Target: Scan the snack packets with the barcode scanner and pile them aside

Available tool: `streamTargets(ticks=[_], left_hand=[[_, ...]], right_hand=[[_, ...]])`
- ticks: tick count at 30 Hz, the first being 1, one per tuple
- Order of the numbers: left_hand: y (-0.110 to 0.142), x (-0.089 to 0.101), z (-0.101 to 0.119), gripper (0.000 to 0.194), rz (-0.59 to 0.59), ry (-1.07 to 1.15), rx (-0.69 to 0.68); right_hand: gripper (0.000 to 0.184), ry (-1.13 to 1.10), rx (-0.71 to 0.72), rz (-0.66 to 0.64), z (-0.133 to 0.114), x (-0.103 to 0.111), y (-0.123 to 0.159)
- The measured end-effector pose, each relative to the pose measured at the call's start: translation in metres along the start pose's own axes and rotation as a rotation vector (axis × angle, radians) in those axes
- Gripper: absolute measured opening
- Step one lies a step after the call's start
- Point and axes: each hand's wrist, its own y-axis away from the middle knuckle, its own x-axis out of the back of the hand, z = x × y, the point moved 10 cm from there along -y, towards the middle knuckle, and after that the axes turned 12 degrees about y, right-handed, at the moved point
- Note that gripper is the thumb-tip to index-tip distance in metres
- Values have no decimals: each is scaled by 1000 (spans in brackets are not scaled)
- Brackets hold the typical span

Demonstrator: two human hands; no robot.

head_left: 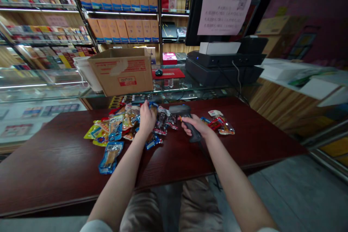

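The left hand (146, 119) pinched a light, soft snack packet (153, 106); the right hand (194, 125) gripped the stiff barcode scanner (181, 110) by its handle.

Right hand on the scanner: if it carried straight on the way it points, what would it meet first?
Probably the dark foil snack packet just left of the right hand, which grips the handheld barcode scanner. Depth is unclear, so they may already touch.

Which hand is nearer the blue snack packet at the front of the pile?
Left. The left hand sits beyond and to the right of the blue snack packet, in the pile; the right hand, gripping a barcode scanner, is farther right.
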Motion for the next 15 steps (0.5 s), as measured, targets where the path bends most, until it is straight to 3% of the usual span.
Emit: streamTargets(ticks=[3, 6, 10, 15], left_hand=[[7, 9, 29, 56, 43, -194, -82], [16, -10, 57, 43, -66, -210, -134], [43, -89, 96, 29, -494, -58, -178], [78, -182, 120, 55, -868, -151, -52]], right_hand=[[43, 18, 54, 96, -13, 38, 17], [40, -12, 103, 232, -20, 94, 40], [32, -70, 54, 306, -5, 158, 71], [31, -102, 51, 348, 22, 193, 96]])
